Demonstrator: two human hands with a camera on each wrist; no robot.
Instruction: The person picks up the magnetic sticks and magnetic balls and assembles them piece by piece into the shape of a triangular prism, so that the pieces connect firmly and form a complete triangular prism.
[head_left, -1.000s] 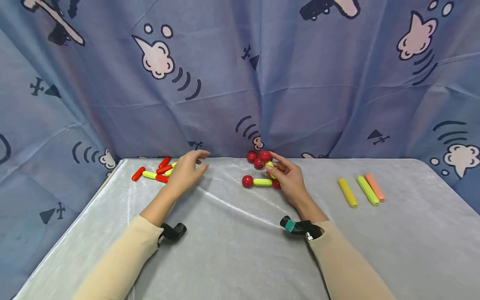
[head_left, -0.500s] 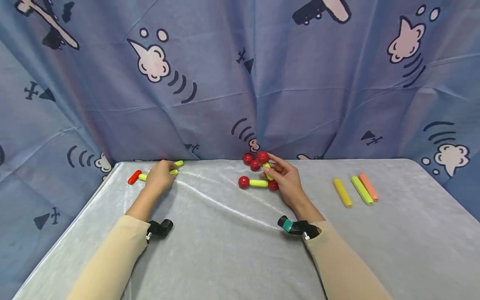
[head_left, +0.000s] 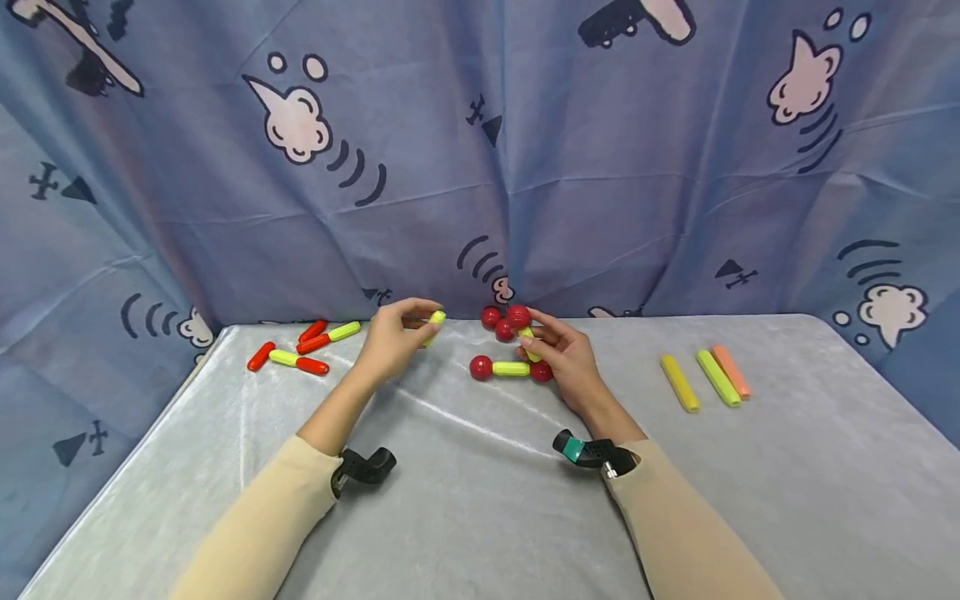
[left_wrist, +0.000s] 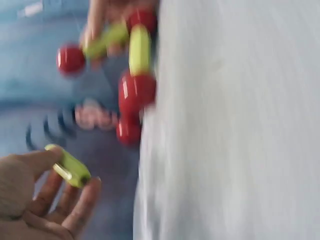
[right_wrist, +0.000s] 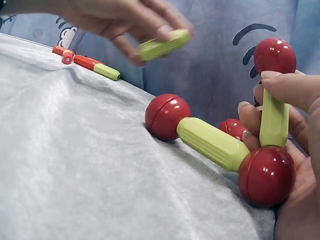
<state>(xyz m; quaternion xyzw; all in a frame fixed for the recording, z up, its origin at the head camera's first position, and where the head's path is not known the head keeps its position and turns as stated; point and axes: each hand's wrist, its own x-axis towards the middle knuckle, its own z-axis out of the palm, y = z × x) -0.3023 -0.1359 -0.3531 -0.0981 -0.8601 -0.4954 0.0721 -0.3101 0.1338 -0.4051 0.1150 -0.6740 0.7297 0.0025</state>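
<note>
My left hand (head_left: pixel 392 340) pinches a short yellow-green magnetic rod (right_wrist: pixel 165 46) between thumb and fingers, raised off the cloth. In the right wrist view, a second yellow-green rod (right_wrist: pixel 274 117) stands nearly upright, held by the thumb and fingers of my right hand (head_left: pixel 570 357). A red ball (right_wrist: pixel 275 55) caps its top; its foot meets another red ball (right_wrist: pixel 267 176). From that lower ball a third rod (right_wrist: pixel 212 143) runs along the cloth to a red ball (right_wrist: pixel 168 116) at its far end. Two further red balls (head_left: pixel 491 317) sit behind, near the table's back edge.
At the left lie several short rods, among them a red one (head_left: pixel 261 357) and a yellow-green one (head_left: pixel 345 331). Three longer sticks lie right: yellow (head_left: pixel 679 383), green (head_left: pixel 717 377) and orange (head_left: pixel 731 371). A patterned blue curtain (head_left: pixel 420 167) hangs behind the cloth-covered table (head_left: pixel 465 500).
My left hand reached left to the short rods, picked up a yellow-green one and came back right with it. My right hand keeps its hold on the upright rod.
</note>
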